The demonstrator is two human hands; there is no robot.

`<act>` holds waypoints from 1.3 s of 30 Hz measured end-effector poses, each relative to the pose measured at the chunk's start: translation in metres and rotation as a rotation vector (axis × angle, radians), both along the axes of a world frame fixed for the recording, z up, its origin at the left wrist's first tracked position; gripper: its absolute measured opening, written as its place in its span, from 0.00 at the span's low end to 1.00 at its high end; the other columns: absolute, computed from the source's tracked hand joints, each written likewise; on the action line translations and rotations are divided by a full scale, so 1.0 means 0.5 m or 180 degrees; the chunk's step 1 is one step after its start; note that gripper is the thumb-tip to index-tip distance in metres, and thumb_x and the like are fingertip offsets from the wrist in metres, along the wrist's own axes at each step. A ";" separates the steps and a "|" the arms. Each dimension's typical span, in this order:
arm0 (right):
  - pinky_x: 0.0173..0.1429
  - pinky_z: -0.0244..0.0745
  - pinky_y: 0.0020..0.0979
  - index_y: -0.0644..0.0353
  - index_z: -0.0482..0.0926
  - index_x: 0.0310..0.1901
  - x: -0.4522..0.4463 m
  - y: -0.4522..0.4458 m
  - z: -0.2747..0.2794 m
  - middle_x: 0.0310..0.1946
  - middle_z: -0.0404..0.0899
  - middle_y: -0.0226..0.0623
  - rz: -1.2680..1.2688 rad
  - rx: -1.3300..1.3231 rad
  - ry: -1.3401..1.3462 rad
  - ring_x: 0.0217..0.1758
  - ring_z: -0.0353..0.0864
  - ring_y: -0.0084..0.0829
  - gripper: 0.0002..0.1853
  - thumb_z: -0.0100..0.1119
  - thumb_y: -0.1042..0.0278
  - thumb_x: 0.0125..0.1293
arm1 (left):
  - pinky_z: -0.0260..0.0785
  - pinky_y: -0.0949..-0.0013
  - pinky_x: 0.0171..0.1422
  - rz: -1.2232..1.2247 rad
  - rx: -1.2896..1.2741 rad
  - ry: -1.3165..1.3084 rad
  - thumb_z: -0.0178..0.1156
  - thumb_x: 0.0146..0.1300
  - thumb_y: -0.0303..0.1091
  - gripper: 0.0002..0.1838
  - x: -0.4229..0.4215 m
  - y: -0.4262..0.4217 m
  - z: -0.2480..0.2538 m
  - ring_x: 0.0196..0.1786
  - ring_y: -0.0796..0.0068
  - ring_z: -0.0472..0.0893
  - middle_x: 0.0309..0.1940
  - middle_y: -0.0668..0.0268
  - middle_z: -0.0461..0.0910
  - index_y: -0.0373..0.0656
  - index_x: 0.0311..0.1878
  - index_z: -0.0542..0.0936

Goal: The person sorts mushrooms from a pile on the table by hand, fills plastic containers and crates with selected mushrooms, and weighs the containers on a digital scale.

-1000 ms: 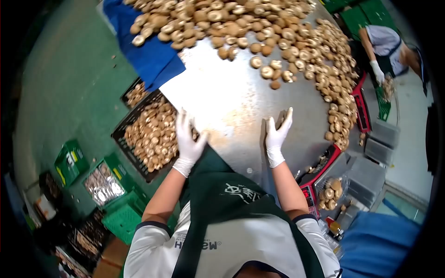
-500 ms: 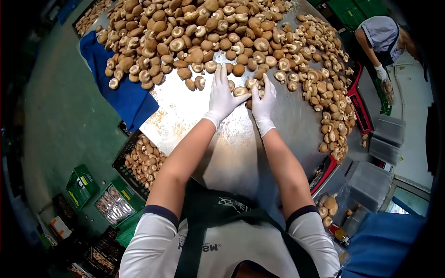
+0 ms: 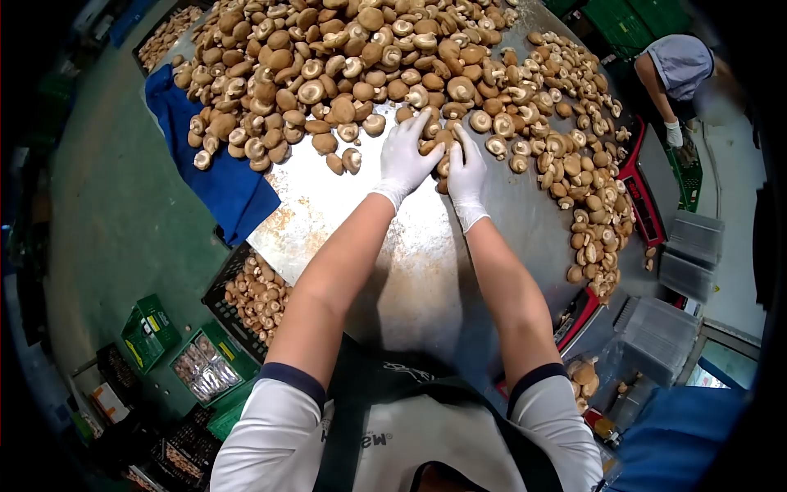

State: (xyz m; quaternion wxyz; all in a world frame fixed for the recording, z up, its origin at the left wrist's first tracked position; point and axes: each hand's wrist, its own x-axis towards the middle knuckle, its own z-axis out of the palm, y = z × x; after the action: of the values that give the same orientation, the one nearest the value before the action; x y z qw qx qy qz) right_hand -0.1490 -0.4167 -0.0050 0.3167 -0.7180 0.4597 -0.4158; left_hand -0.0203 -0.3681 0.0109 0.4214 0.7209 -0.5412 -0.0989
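Observation:
Both my hands wear white gloves and reach to the near edge of a large heap of brown shiitake mushrooms (image 3: 361,57). My left hand (image 3: 407,158) has its fingers curved against a small cluster of mushrooms (image 3: 443,138). Facing it from the other side, my right hand (image 3: 467,174) closes in on the same cluster. The mushrooms sit between the two palms, some of them partly hidden by the fingers and thumbs. Under the hands lies a metal tabletop (image 3: 328,205), worn and stained in places.
A blue cloth (image 3: 209,168) drapes over the table's left edge. Below it stands a black crate of mushrooms (image 3: 215,291). Red-edged scales (image 3: 643,197) and clear plastic trays (image 3: 656,332) line the right. A co-worker (image 3: 676,70) bends at the far right, beside green crates.
My left hand has shifted slightly right and its fingers have moved from flat on the table to around the mushrooms. The co-worker's gloved hand has moved too.

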 end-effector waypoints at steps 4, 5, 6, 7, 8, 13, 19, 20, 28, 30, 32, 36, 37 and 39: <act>0.58 0.74 0.33 0.56 0.78 0.60 -0.004 -0.004 -0.007 0.52 0.78 0.42 0.0051 -0.0055 0.0297 0.52 0.80 0.41 0.20 0.54 0.71 0.65 | 0.71 0.56 0.58 -0.0042 0.0107 0.0163 0.66 0.56 0.41 0.30 -0.003 0.009 0.003 0.51 0.52 0.78 0.47 0.55 0.78 0.48 0.64 0.75; 0.58 0.73 0.33 0.56 0.78 0.60 -0.009 0.002 -0.003 0.52 0.77 0.41 0.0109 0.0060 0.0343 0.52 0.79 0.40 0.21 0.54 0.72 0.64 | 0.71 0.56 0.57 -0.0017 0.0083 0.0331 0.66 0.55 0.38 0.29 -0.009 0.017 0.004 0.51 0.52 0.78 0.47 0.55 0.78 0.48 0.62 0.76; 0.59 0.73 0.33 0.56 0.78 0.60 -0.018 0.011 0.006 0.52 0.77 0.41 0.0152 0.0168 0.0391 0.52 0.79 0.40 0.21 0.54 0.72 0.63 | 0.71 0.56 0.58 0.0038 0.0048 0.0471 0.66 0.55 0.37 0.28 -0.017 0.025 0.006 0.51 0.52 0.78 0.47 0.55 0.78 0.49 0.62 0.76; 0.59 0.73 0.32 0.56 0.78 0.59 -0.023 0.029 0.020 0.50 0.75 0.40 0.0198 0.0134 0.0406 0.50 0.78 0.39 0.22 0.54 0.73 0.62 | 0.71 0.57 0.58 0.0083 0.0014 0.0622 0.66 0.54 0.36 0.28 -0.026 0.032 0.007 0.52 0.52 0.78 0.47 0.56 0.78 0.49 0.61 0.76; 0.59 0.73 0.33 0.56 0.77 0.59 -0.026 0.043 0.018 0.51 0.75 0.41 0.0180 0.0101 0.0370 0.52 0.78 0.39 0.22 0.54 0.74 0.62 | 0.71 0.58 0.60 0.0170 -0.0220 0.0508 0.66 0.54 0.35 0.27 -0.037 0.040 -0.001 0.53 0.53 0.78 0.50 0.56 0.78 0.49 0.60 0.77; 0.59 0.73 0.33 0.61 0.75 0.55 -0.003 0.094 0.007 0.50 0.79 0.43 -0.0185 0.0792 -0.0726 0.53 0.80 0.36 0.17 0.58 0.75 0.63 | 0.73 0.62 0.59 0.0173 -0.0308 0.0950 0.64 0.55 0.29 0.20 -0.057 0.057 -0.005 0.52 0.56 0.81 0.48 0.58 0.81 0.47 0.54 0.81; 0.63 0.71 0.33 0.61 0.74 0.61 -0.017 0.184 0.019 0.55 0.74 0.43 0.0014 0.0446 -0.0576 0.58 0.76 0.35 0.22 0.53 0.79 0.64 | 0.75 0.67 0.57 0.0312 -0.0460 0.1814 0.64 0.59 0.25 0.17 -0.081 0.147 -0.001 0.50 0.66 0.83 0.47 0.59 0.82 0.40 0.53 0.81; 0.63 0.71 0.33 0.62 0.75 0.60 -0.019 0.205 0.001 0.56 0.73 0.43 0.0131 0.0413 -0.0719 0.58 0.75 0.37 0.21 0.51 0.79 0.64 | 0.75 0.67 0.57 0.0342 -0.0464 0.2001 0.64 0.60 0.25 0.16 -0.081 0.170 0.000 0.50 0.67 0.83 0.47 0.59 0.82 0.39 0.53 0.81; 0.62 0.71 0.38 0.65 0.72 0.62 0.086 0.477 0.035 0.57 0.71 0.50 0.0861 0.0406 -0.0459 0.59 0.73 0.45 0.23 0.45 0.75 0.66 | 0.74 0.69 0.59 0.1284 -0.0663 0.2911 0.60 0.65 0.22 0.15 0.007 0.470 0.004 0.52 0.69 0.81 0.51 0.58 0.81 0.32 0.55 0.79; 0.62 0.72 0.40 0.64 0.72 0.61 0.125 0.558 0.041 0.58 0.71 0.49 0.1190 0.0637 -0.0470 0.60 0.72 0.44 0.21 0.48 0.74 0.66 | 0.74 0.69 0.58 0.1592 -0.0610 0.3110 0.60 0.65 0.22 0.15 0.054 0.577 0.027 0.53 0.70 0.81 0.51 0.58 0.82 0.31 0.55 0.80; 0.60 0.73 0.38 0.62 0.75 0.56 0.164 0.631 0.055 0.57 0.74 0.45 0.1499 0.1360 -0.0720 0.59 0.74 0.43 0.18 0.54 0.73 0.65 | 0.73 0.70 0.59 0.1904 -0.0639 0.3154 0.58 0.68 0.27 0.15 0.103 0.679 0.021 0.53 0.71 0.80 0.52 0.58 0.81 0.32 0.55 0.79; 0.59 0.73 0.34 0.59 0.78 0.50 0.235 0.675 0.069 0.48 0.81 0.41 0.2203 0.1678 -0.0410 0.54 0.80 0.42 0.13 0.60 0.72 0.63 | 0.70 0.69 0.64 0.2488 -0.0812 0.3496 0.58 0.70 0.31 0.19 0.170 0.833 0.009 0.57 0.71 0.79 0.56 0.60 0.79 0.34 0.61 0.76; 0.59 0.73 0.35 0.60 0.78 0.50 0.246 0.678 0.069 0.48 0.81 0.42 0.2331 0.1534 -0.0301 0.54 0.80 0.42 0.14 0.60 0.74 0.63 | 0.69 0.69 0.65 0.2464 -0.0693 0.3003 0.58 0.70 0.30 0.19 0.181 0.859 0.002 0.58 0.71 0.79 0.56 0.60 0.79 0.34 0.62 0.76; 0.59 0.73 0.34 0.60 0.79 0.51 0.254 0.682 0.079 0.48 0.82 0.42 0.2423 0.1526 -0.0291 0.54 0.80 0.42 0.14 0.60 0.75 0.62 | 0.71 0.71 0.63 0.2465 -0.0915 0.2836 0.56 0.69 0.22 0.17 0.179 0.876 0.025 0.60 0.69 0.78 0.56 0.58 0.78 0.34 0.61 0.75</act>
State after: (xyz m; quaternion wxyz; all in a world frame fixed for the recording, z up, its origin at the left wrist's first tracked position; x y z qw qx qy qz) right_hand -0.0220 -0.0758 0.0346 0.6244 -0.7232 0.2318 -0.1827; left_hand 0.0692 0.0699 0.0233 0.7059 0.6905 -0.0192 -0.1566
